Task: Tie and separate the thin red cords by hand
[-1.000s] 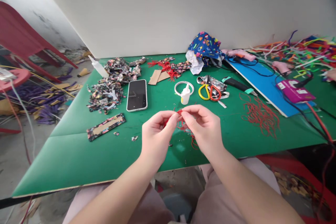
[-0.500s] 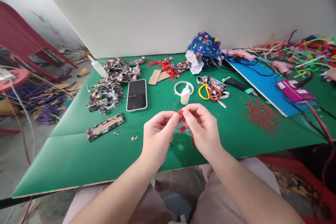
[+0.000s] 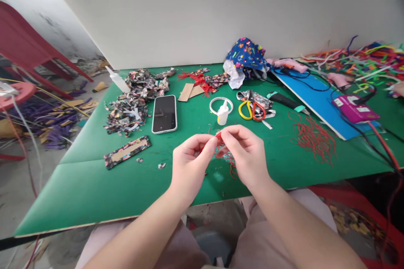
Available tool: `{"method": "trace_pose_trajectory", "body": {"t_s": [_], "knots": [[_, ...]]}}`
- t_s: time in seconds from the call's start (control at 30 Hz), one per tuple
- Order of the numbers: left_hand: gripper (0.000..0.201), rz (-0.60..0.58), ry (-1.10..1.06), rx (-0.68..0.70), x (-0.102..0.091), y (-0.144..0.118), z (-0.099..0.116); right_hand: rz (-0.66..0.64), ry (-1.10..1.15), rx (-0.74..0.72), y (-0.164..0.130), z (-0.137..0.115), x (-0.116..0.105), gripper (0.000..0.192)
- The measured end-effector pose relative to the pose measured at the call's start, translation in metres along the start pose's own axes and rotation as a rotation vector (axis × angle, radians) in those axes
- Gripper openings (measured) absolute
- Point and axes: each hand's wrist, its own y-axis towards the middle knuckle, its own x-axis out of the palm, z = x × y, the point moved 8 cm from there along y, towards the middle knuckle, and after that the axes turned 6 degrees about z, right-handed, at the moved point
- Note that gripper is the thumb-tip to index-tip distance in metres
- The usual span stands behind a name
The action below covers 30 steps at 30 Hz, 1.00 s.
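Head view: L hand (image 3: 189, 164) & R hand (image 3: 246, 155) both pinch red thread (image 3: 218, 135), glue bottle (image 3: 222, 113) just beyond at 12 o'clock, phone (image 3: 164, 114) at 10.

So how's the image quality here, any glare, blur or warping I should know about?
Head view: soft, even light, with only a faint shadow on the green table mat under the hands; the black phone screen shows a dim reflection, no harsh glare. The left hand and right hand pinching thin red thread look sharp. Wide-angle lens bends the edges; the top right corner darkens.
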Motion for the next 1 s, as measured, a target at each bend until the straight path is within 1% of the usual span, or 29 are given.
{"method": "trace_pose_trajectory", "body": {"t_s": [0.17,0.27,0.37,0.47,0.7,1.0], "knots": [[0.014,0.010,-0.005,-0.011,-0.0014,0.0011,-0.0014,0.027,0.018,-0.018,0.0002,-0.0002,-0.0021,0.008],[0.014,0.014,-0.009,-0.019,-0.0024,0.0015,-0.0019,-0.004,0.039,-0.012,0.0012,0.0003,-0.0003,0.006],[0.014,0.006,-0.006,-0.025,-0.0024,0.0011,-0.0021,-0.051,0.071,0.014,0.0027,0.0021,0.0023,0.009],[0.014,0.000,-0.003,-0.032,-0.0022,0.0006,-0.0022,-0.062,0.093,0.027,0.0043,0.0024,0.0013,0.009],[0.014,-0.003,0.000,-0.025,-0.0012,0.0008,-0.0007,-0.080,0.037,-0.004,0.0051,-0.0009,-0.0005,0.007],[0.014,0.000,-0.014,-0.046,-0.0013,0.0012,-0.0008,-0.102,0.036,0.014,0.0050,-0.0003,0.0010,0.007]]}}
